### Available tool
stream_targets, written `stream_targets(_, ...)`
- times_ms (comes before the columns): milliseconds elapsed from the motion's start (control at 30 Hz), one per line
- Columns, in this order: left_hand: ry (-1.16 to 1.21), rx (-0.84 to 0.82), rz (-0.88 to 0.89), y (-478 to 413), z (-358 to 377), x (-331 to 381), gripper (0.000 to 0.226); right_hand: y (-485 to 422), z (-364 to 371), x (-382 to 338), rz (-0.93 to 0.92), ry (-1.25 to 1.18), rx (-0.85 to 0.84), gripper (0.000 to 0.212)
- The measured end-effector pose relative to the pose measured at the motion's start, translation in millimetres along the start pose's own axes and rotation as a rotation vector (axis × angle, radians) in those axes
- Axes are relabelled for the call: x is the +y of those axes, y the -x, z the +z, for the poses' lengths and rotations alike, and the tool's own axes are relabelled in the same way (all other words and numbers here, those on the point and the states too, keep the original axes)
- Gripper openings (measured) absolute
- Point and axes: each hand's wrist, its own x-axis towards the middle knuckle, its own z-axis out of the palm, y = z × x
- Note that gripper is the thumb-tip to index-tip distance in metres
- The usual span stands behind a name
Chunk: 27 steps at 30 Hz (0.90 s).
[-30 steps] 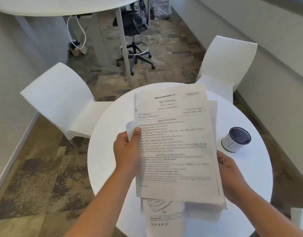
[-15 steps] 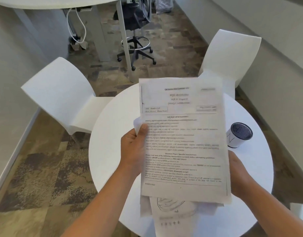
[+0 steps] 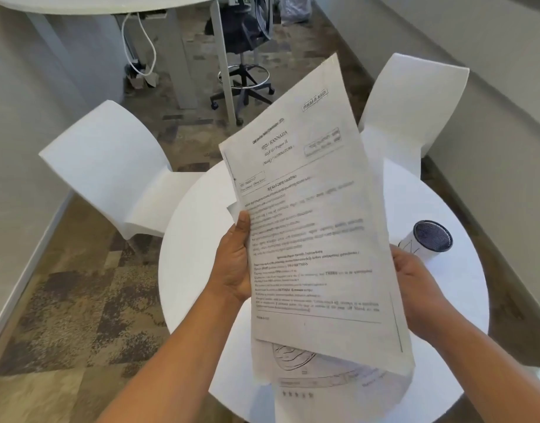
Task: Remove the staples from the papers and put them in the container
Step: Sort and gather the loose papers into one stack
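Holding the papers (image 3: pixel 311 239) up over the round white table (image 3: pixel 195 270), you had them tilted, top edge leaning right. Your left hand (image 3: pixel 235 264) pinched the left edge around mid-height: thumb on the printed face, fingers behind. Your right hand (image 3: pixel 415 288) gripped the right edge lower down, with its fingertips hidden behind the sheets. The top page showed a header block and lines of text, mostly blurred. A lower sheet (image 3: pixel 308 383) with a line drawing hung out below the top page's bottom edge. A small paper corner poked out just above your left thumb. Staple location: too blurred to tell.

The container (image 3: pixel 427 242) was a small white cylinder with a dark top. It stood on the table right of the papers, near your right hand.

Two white chairs flanked the table, the left chair (image 3: pixel 110 169) and the right chair (image 3: pixel 409 108). Beyond them a black office chair (image 3: pixel 247 35) sat by a larger white table (image 3: pixel 79 3), with a white cable (image 3: pixel 140 41) hanging beneath it. The floor was patterned carpet.
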Motion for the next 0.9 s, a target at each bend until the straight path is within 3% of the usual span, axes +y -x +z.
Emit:
stream_targets(200,-0.232,0.171,0.113,4.8,-8.4,-1.8,0.037,-5.0,-2.2,5.6,0.012,-0.115,0.051,0.025)
stream_targets(300,-0.391,0.218,0.143,9.1,-10.2,-0.5,0.026,-7.1,-11.1,10.0,0.058,-0.209,0.004,0.057)
stream_targets(433,-0.446,0.203,0.156,13.7,-3.8,0.5,0.033,-9.5,-7.9,9.3,-0.006,-0.127,-0.008,0.032)
stream_targets(500,-0.446,0.152,0.096,15.3,-1.7,-0.5,0.046,-12.3,-7.2,13.4,-0.013,-0.114,0.03,0.03)
stream_targets(600,-0.485,0.064,-0.02,19.3,-2.1,-3.5,0.041,-13.4,-7.2,14.9,0.005,-0.182,0.051,0.031)
stream_targets(767,-0.381,0.035,-0.088,21.1,-5.6,1.9,0.041,-15.4,-11.8,19.1,0.1,-0.217,-0.077,0.035)
stream_targets(900,-0.501,0.15,-0.147,21.3,-6.7,-6.2,0.033,-18.7,-7.1,30.4,0.134,-0.066,-0.014,0.026)
